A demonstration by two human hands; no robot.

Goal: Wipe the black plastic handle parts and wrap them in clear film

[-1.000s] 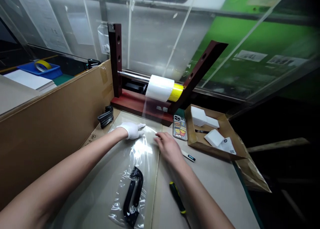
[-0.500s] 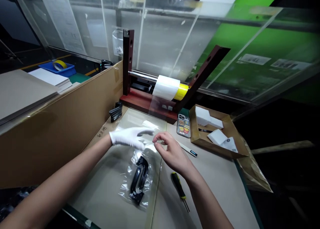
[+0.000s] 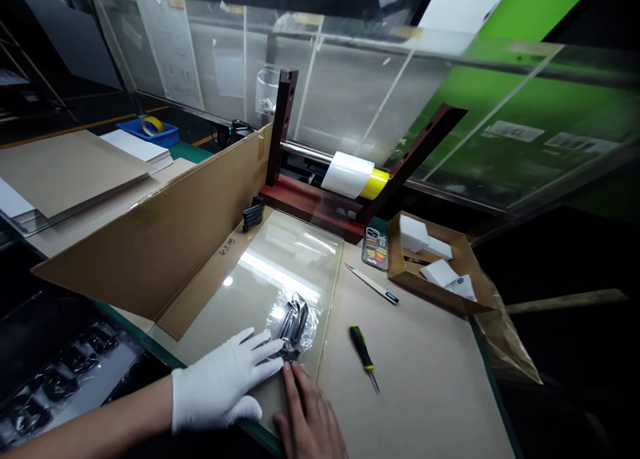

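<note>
I had the left grip (image 3: 220, 382), a white cotton glove, lying flat on the clear plastic sheet (image 3: 285, 272), its fingers spread wide with nothing closed inside them and their tips against the crumpled plastic bag (image 3: 303, 329). The right grip (image 3: 307, 412), bare, sat just beside it at the sheet's near edge, its fingers drawn narrow and pointing up toward the bag's lower end. From the head camera I could not tell whether they pinched the film or only touched it.

The bag lay near the sheet's lower right corner, with a dark glossy piece (image 3: 295, 320) bunched inside it. The step in hand looked to me like settling that bag by hand, and any next move called for lifting one grip clear of the film first.

To the right, on the desk (image 3: 425, 392), lay a yellow-and-black screwdriver (image 3: 361, 347) and a slim white-handled blade (image 3: 375, 285). Beyond them were a phone in a patterned case (image 3: 375, 249) and a cardboard tray (image 3: 425, 291) holding white foam blocks (image 3: 413, 233). Farther back, a white-and-yellow tape roll (image 3: 350, 175) sat on a steel rod in a dark red stand (image 3: 305, 205).
</note>
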